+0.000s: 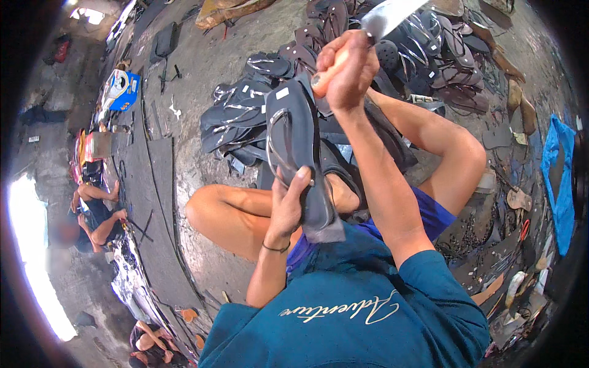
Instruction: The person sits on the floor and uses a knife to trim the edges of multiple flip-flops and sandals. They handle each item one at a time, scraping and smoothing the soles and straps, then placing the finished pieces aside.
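Note:
My left hand (pixel 287 201) grips a black flip-flop (pixel 299 116) near its heel end, with the thumb on top and the toe end pointing away from me. The flip-flop has a dark thong strap and a small white sticker near the toe. Raised beside the toe end, my right hand (pixel 351 72) is closed around the light-coloured handle of a knife (pixel 392 17). Its broad metal blade points up and to the right, apart from the flip-flop. Part of the handle is hidden by my fingers.
Dark sandals (pixel 236 119) are heaped beyond my left knee, and brown and black ones (pixel 457 58) lie at the far right. Flat grey sheets (pixel 156 196) cover the left floor. Two people sit farther left, near a blue box (pixel 126 92). Blue material (pixel 558 178) and scraps lie right.

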The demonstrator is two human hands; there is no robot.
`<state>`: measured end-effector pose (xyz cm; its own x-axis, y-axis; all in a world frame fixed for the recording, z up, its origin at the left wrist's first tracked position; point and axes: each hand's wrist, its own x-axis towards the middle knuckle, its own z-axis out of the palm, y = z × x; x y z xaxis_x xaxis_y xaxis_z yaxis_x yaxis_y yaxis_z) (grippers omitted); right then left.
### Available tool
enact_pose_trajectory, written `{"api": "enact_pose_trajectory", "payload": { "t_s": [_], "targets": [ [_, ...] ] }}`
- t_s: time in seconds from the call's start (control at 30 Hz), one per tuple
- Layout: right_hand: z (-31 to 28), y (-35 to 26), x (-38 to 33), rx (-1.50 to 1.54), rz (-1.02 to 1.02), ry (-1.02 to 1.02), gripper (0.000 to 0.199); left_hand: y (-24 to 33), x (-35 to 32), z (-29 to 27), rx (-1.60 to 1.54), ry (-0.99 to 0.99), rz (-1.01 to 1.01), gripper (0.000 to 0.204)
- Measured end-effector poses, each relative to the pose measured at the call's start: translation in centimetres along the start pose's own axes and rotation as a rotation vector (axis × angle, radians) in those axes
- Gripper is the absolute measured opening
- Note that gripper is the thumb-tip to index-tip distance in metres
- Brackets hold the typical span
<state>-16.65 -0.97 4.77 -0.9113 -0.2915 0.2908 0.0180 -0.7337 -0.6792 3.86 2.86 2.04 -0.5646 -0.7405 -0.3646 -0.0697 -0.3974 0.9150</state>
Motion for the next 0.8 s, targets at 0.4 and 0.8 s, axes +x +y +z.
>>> {"api": "enact_pose_trajectory", "payload": {
  "t_s": [0.4,0.8],
  "targets": [
    [-3.2,-1.2,-10.1,-0.182,0.175,-0.290,0.021,-0.6,4.3,-0.1,-0.036,0.039,0.067,0.035],
    [-18.0,1.5,-7.5,-1.641,0.452,-0.397,0.031,-0.2,10.7,-5.1,0.304,0.290,0.532,0.056]
  ]
}}
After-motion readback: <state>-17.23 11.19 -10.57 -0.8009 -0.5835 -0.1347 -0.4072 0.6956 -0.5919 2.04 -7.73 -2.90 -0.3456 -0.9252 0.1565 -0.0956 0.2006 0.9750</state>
